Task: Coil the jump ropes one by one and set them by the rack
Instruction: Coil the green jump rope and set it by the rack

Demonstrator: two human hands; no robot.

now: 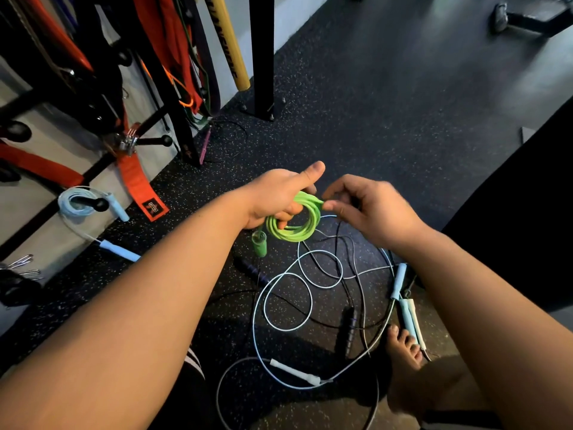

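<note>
My left hand held the green jump rope in mid-air over the speckled black floor. The fingers were curled through the middle of its coil and the thumb stuck up free. The rope was wound into several tight loops, and one green handle hung down from the coil's left side. I could not see the other handle.

My right hand sat just right of the coil, thumb and forefinger pinching a strand at its upper right edge. The other fingers were loosely bent and held nothing.

Below my hands, on the near floor, lay a tangle of loose ropes. A pale blue cord made open loops, and thin black cords crossed it. A dark handle lay among them, and pale blue handles lay at the right, next to my bare foot.

The rack stood at the far left, hung with orange straps and bands. Low on the left, a coiled pale blue rope was looped over a black peg, and one of its handles rested on the floor. A purple handle lay by the rack's foot, near a black post.
</note>
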